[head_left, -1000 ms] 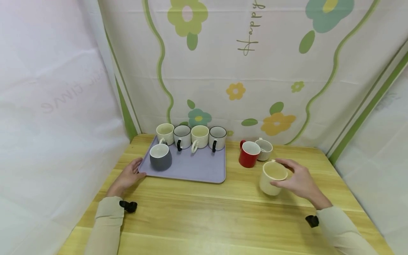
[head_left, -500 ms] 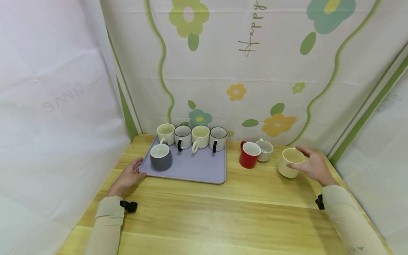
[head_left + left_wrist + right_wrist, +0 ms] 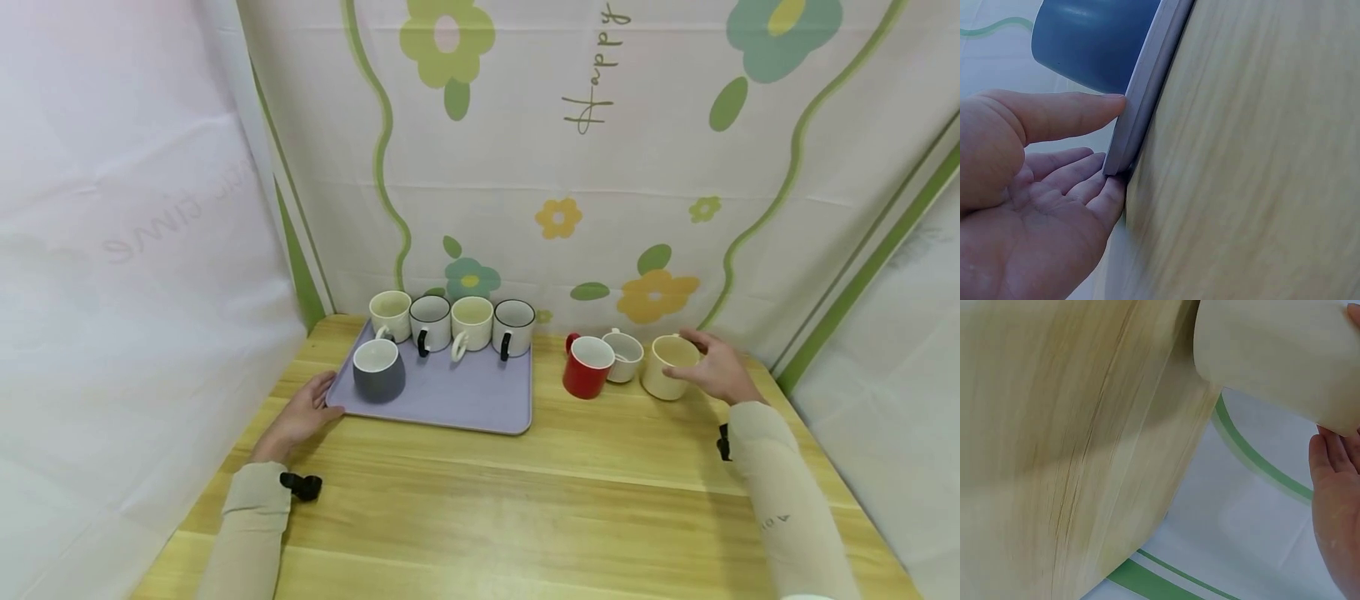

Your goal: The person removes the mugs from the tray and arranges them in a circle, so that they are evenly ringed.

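My right hand [image 3: 712,367] grips a cream mug [image 3: 667,385] near its rim, thumb on the near side and fingers on the far side. In the right wrist view the mug [image 3: 1279,359] is upright on or close over the wood. My left hand [image 3: 302,410] holds the front left corner of a lilac tray [image 3: 457,400]. The left wrist view shows its thumb [image 3: 1075,115] on the tray's edge and the fingers around the corner. A grey mug [image 3: 378,379] stands on the tray near this hand. Left of the cream mug are a ribbed white cup [image 3: 624,360] and a red mug [image 3: 585,375].
Along the tray's back edge stand two cream mugs, one at the left [image 3: 390,321] and one farther right [image 3: 471,329], and two white mugs with black rims, a left one [image 3: 430,329] and a right one [image 3: 513,333]. Patterned cloth [image 3: 510,150] encloses the wooden table [image 3: 465,508].
My right hand has carried the cream mug right and back, then slightly left, up beside the ribbed white cup. The left hand and the tray have stayed put.
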A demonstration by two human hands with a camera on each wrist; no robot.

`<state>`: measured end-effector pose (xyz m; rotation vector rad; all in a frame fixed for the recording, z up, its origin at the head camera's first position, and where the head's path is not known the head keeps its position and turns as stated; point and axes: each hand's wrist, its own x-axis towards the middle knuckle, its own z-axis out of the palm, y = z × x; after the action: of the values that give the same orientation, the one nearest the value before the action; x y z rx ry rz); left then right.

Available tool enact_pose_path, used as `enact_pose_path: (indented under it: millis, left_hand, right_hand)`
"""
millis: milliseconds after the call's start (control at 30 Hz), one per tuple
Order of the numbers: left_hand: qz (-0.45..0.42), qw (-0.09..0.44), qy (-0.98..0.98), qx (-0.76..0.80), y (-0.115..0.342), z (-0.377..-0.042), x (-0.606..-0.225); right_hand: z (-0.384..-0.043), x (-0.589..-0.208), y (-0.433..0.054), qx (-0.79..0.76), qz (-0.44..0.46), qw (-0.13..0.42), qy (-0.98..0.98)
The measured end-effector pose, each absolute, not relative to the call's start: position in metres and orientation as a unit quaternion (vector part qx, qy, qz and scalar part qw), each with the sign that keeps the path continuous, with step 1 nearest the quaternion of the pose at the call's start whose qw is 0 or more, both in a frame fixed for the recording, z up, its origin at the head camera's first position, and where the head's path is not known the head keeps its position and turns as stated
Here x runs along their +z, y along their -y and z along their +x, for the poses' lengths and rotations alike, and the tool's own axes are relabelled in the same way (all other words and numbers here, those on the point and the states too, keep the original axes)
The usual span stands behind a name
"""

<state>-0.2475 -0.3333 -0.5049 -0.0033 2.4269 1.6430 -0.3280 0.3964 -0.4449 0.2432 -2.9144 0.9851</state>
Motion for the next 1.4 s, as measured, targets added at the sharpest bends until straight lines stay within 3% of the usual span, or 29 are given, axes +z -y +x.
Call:
enact_pose_path:
  millis: [667, 867, 1100, 1400]
  left_hand:
    - [0.019, 0.095, -0.823, 0.559, 0.335, -0.249, -0.507]
    - [0.024, 0.095, -0.825, 0.557, 0.336, -0.249, -0.506]
    - [0.022, 0.091, -0.828, 0.553, 0.337, -0.248, -0.506]
    - [0.022, 0.096, -0.826, 0.554, 0.336, -0.249, -0.506]
  right_hand:
    - [-0.343, -0.449, -0.396, 0.312, 0.076, -0.028, 0.947]
    - [-0.338, -0.424, -0.386, 0.287, 0.102, 0.005, 0.953]
    - [-0.326, -0.396, -0.34, 0.284, 0.148, 0.02, 0.947]
    - [-0.321, -0.399, -0.249, 0.303, 0.235, 0.018, 0.924]
